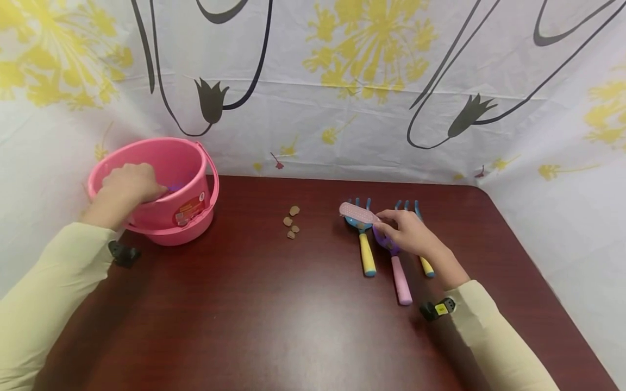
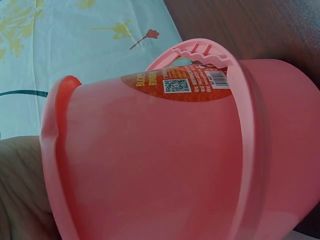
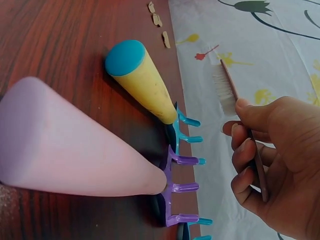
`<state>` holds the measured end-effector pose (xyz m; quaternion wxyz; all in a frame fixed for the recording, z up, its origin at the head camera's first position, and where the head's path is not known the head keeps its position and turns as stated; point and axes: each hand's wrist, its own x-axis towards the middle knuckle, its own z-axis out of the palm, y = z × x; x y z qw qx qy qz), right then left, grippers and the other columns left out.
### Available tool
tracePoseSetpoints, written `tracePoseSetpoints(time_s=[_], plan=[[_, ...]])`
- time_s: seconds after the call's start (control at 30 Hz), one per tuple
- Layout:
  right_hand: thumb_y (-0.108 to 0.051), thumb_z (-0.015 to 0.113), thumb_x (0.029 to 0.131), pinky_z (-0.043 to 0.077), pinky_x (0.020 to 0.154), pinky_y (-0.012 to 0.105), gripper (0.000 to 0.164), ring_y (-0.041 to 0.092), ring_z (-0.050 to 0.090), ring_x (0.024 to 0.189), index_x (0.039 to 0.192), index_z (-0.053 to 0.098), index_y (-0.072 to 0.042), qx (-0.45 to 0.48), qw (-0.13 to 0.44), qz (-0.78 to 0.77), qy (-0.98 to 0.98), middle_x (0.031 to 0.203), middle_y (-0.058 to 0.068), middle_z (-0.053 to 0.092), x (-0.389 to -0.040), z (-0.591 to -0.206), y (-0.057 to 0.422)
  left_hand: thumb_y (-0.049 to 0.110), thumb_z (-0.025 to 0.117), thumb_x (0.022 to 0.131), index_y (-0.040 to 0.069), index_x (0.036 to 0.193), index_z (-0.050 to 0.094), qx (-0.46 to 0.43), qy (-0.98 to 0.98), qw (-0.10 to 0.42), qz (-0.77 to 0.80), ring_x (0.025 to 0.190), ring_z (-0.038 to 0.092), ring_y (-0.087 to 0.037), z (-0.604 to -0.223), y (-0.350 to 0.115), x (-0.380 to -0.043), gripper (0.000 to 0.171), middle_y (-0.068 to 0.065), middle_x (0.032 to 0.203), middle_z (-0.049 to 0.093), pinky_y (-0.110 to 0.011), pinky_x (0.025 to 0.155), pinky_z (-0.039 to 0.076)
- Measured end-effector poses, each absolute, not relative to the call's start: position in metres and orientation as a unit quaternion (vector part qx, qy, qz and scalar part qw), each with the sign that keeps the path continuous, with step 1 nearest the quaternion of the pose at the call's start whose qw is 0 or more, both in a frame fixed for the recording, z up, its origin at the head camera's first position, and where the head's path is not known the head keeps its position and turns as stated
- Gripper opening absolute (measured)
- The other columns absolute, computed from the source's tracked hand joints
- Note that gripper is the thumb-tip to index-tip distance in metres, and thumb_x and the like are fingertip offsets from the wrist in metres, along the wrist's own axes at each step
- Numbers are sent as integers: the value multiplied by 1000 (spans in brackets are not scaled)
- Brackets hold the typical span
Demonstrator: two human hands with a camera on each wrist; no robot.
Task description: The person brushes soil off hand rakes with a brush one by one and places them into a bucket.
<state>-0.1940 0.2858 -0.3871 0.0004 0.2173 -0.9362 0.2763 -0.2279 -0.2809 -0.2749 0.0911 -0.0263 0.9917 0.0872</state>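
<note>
A pink brush (image 1: 358, 212) with pale bristles is in my right hand (image 1: 411, 232). Thumb and fingers pinch its thin handle, plain in the right wrist view (image 3: 260, 175). The brush is above toy garden rakes: one with a pink handle (image 1: 401, 281) and purple tines, one with a yellow handle (image 1: 367, 255) and blue tines. Another yellow-handled rake (image 1: 427, 266) is partly behind the right hand. Over the rim of a pink bucket (image 1: 163, 216), my left hand (image 1: 128, 183) reaches inside. Its fingers are hidden by the bucket wall. Something purple and red shows beside the hand, inside.
Several small tan pieces (image 1: 290, 221) lie on the dark wooden table (image 1: 254, 304) between bucket and rakes. The bucket's handle (image 1: 215, 179) hangs down its right side. A white patterned cloth (image 1: 293, 130) rises behind the table and along both sides.
</note>
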Motion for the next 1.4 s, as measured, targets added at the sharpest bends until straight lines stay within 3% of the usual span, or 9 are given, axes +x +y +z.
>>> tracePoseSetpoints(time_s=[0.3,0.5,0.67,0.8,0.93,1.03,1.23,1.3,1.4], plan=[[-22,63,103,45,60,35,27,15,52,63,120,69,-2,225,5,284,-932,81,5,67,-195,-389,288,41,67,92,-11,101,58,-19,992,96,76,97,51,-62,-270,-282,-223,53,-34,96,56,-74,77,42],[-22,63,103,44,60,36,28,15,51,61,120,69,-1,221,17,283,-933,81,4,67,-195,-386,294,42,69,91,-7,92,61,-13,996,67,54,93,53,-55,-262,-277,-217,50,-24,84,58,-69,71,45],[-22,63,103,45,63,38,31,18,52,65,122,68,2,212,25,277,-937,81,5,66,-194,-381,299,35,62,94,-8,97,56,-22,999,15,47,86,53,-55,-255,-266,-212,43,-27,88,57,-65,55,46],[-21,64,102,43,57,36,32,18,50,62,123,68,2,201,23,276,-940,76,5,63,-193,-379,302,31,56,97,-11,106,50,5,998,-43,52,87,53,-61,-251,-246,-208,43,-35,97,55,-69,58,45],[-21,64,102,42,53,34,31,18,49,58,122,68,2,198,26,280,-939,74,4,61,-192,-377,304,28,52,97,-4,95,52,45,991,-101,80,84,55,-58,-251,-213,-203,33,-29,91,56,-70,64,46],[-21,63,103,41,52,33,30,18,48,57,121,68,2,196,30,282,-938,70,2,59,-190,-376,306,27,52,97,3,83,51,66,987,-115,96,76,58,-52,-256,-183,-201,27,-21,80,56,-65,59,47],[-21,63,103,40,52,32,33,18,49,57,124,66,4,176,33,284,-942,68,1,55,-188,-375,311,30,58,98,10,72,55,138,980,-37,135,67,57,-33,-289,-123,-206,33,-7,67,54,-48,58,48],[-22,63,103,40,52,32,34,19,49,58,124,66,4,167,32,284,-944,69,2,56,-187,-375,314,35,59,98,11,70,57,159,974,20,159,63,52,-25,-304,-103,-210,37,-3,64,51,-42,58,45],[-22,63,103,41,52,32,31,21,51,60,121,67,3,155,35,286,-945,72,5,58,-186,-375,317,40,61,100,11,74,64,171,957,115,206,62,60,-22,-330,-70,-218,38,-1,66,61,-39,60,51]])
